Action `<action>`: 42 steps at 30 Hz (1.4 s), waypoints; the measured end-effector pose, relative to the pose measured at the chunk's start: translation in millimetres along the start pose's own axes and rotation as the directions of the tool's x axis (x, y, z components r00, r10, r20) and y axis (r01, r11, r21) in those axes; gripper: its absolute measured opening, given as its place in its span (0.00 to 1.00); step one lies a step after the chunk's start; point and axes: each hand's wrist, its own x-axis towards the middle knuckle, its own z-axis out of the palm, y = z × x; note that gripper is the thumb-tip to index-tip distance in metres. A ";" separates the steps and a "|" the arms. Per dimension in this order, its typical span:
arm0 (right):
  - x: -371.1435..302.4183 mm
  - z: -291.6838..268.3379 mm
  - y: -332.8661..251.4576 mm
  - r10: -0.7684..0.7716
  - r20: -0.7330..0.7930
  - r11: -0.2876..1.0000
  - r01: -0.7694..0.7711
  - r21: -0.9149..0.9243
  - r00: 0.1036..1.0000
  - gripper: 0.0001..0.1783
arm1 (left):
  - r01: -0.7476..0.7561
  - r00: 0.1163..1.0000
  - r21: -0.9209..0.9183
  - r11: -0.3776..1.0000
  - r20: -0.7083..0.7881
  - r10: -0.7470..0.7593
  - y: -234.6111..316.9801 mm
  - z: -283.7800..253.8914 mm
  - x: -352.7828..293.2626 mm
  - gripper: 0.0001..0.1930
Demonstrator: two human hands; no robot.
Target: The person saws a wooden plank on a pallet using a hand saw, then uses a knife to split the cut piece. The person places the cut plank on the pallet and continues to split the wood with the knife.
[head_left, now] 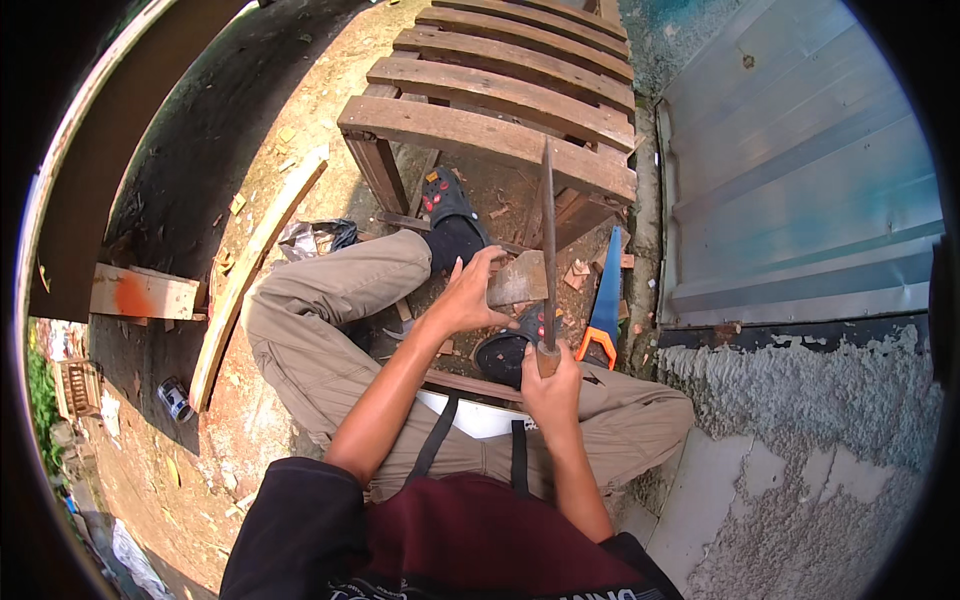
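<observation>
Holding a block steady with bare fingers is the bit worth getting right here. The left hand is curled round the left end of the block, fingers and thumb spread to either side of it; can't tell how hard it's pinching. The block sits between the shins, in front of the slatted bench and just past the right shoe.

The right hand is wrapped tight round the wooden handle of a long metal tool, tip pointing away toward the bench. It's nearly edge-on, so I can't say if it's a machete or a file.

My two cents: brace the block on something solid, so the fingers aren't doing all the work. Park the left thumb well back from the tool's line, and tuck that right shoe out of the way, since it's awfully near. Short, controlled strokes with a firm wrist beat big ones in a spot this cramped. The saw leaning off to the right, near the metal sheet, is worth minding too.
</observation>
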 end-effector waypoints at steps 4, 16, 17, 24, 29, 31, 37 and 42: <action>13.1 7.5 6.7 -0.013 -0.080 1.000 0.013 0.003 0.997 0.12 | -0.006 1.000 -0.066 0.998 -0.007 0.006 -25.2 18.6 5.1 0.52; -37.7 -45.7 -40.0 -0.002 -0.068 0.999 0.005 0.044 0.998 0.07 | -0.307 0.948 -0.037 0.951 -0.100 0.302 47.6 -10.4 -7.2 0.45; -23.0 -27.5 -19.9 0.052 -0.030 0.998 -0.050 0.043 0.998 0.07 | -0.197 0.978 -0.058 0.979 -0.083 0.192 35.1 -5.8 -8.9 0.49; 30.0 -11.7 15.5 -0.017 -0.085 0.992 0.027 0.119 0.996 0.09 | -0.126 0.992 -0.182 0.975 -0.046 0.120 -9.9 25.1 18.6 0.57; -9.5 -47.8 -44.4 0.103 -0.105 0.970 -0.077 0.230 0.989 0.06 | -0.287 0.954 -0.207 0.935 -0.144 0.261 62.2 -13.0 21.3 0.34; -24.6 -57.4 -52.7 0.064 -0.120 0.973 -0.035 0.227 0.991 0.06 | -0.394 0.910 -0.197 0.898 -0.218 0.352 79.1 -25.4 16.5 0.32; -3.4 11.0 35.0 0.020 -0.067 0.995 -0.013 0.103 0.998 0.09 | -0.119 0.979 -0.037 0.992 -0.171 0.111 9.7 13.9 6.5 0.46; -1.3 16.4 22.0 0.006 -0.030 0.989 -0.001 0.149 1.000 0.11 | -0.044 0.998 -0.164 0.986 -0.061 0.034 -27.6 33.6 8.8 0.44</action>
